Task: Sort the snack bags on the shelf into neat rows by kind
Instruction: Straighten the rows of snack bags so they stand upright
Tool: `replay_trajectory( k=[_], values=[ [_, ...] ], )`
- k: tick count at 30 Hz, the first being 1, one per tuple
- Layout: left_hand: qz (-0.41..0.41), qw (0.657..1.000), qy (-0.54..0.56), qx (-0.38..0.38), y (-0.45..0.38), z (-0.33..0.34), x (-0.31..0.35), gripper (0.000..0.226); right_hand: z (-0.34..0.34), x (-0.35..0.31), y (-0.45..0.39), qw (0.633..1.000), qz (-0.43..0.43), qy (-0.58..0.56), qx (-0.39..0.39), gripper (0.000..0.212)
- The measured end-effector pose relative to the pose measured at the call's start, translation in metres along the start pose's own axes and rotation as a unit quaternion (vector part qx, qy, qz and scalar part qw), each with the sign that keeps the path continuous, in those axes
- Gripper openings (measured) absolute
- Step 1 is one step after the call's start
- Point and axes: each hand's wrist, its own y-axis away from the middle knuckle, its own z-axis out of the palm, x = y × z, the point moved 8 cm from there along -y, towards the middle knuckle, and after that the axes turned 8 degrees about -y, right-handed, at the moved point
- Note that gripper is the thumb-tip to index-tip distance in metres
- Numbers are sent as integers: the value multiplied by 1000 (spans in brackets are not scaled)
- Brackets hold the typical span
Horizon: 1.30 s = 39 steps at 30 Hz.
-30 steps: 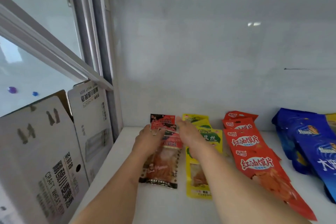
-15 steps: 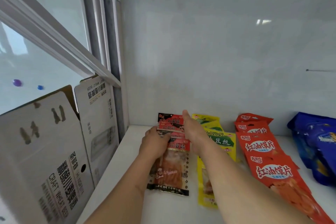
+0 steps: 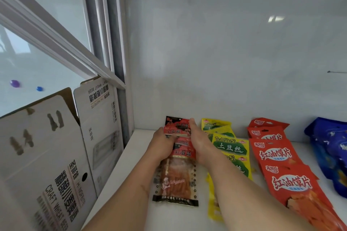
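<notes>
A row of black-and-red snack bags (image 3: 177, 180) lies overlapping on the white shelf (image 3: 131, 174), running toward the back wall. My left hand (image 3: 162, 145) presses its left side and my right hand (image 3: 200, 142) its right side, squeezing the stack between them. To the right lies a row of yellow-green bags (image 3: 230, 147), partly under my right forearm. Further right is a row of red bags (image 3: 281, 172), then blue bags (image 3: 332, 148) at the frame's right edge.
Open cardboard box flaps (image 3: 56, 155) with printed text stand left of the shelf, close to my left arm. A grey upright post (image 3: 120, 62) marks the shelf's left end. The white back wall (image 3: 225, 52) closes the shelf behind the bags.
The view has shifted left, so the blue bags sit nearer the right edge. Both hands stay on the sides of the black-and-red stack, which looks slightly more squared.
</notes>
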Motion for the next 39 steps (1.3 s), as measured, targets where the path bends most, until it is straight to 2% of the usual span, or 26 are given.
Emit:
replay_trajectory(
  k=[4, 9, 14, 17, 20, 22, 25, 27, 30, 35, 37, 39],
  values=[
    [8, 1000, -23, 10, -3, -2, -1, 23, 2, -2, -3, 998, -26, 58, 25, 70],
    [32, 989, -142, 19, -1, 1, -3, 38, 3, -1, -7, 983, -34, 173, 47, 79],
    [19, 985, -168, 22, -5, -5, -1, 36, 5, -17, 9, 968, -93, 227, 59, 61],
    [23, 971, -223, 86, 1, -17, 12, 42, 2, -37, 32, 953, -172, 239, 76, 50],
    [87, 960, -219, 150, 18, -18, 45, 45, -23, -60, 62, 921, -241, 273, 137, 45],
    [111, 974, -154, 124, 30, -2, 65, 49, -51, -68, 80, 905, -265, 275, 186, 43],
    [116, 990, -71, 33, 51, 39, 83, 52, -95, -66, 104, 888, -267, 275, 253, 42],
    [100, 994, -49, -17, 62, 66, 86, 51, -114, -58, 115, 885, -271, 268, 269, 44],
    [99, 991, -58, -65, 71, 98, 83, 53, -132, -42, 116, 901, -248, 237, 266, 47],
    [71, 987, -127, -68, 79, 116, 73, 72, -144, -19, 106, 930, -211, 183, 240, 55],
    [69, 986, -133, -69, 82, 119, 72, 74, -146, -15, 102, 931, -213, 179, 238, 50],
    [76, 986, -135, -66, 84, 121, 72, 73, -147, -11, 97, 931, -206, 191, 233, 55]
  ],
)
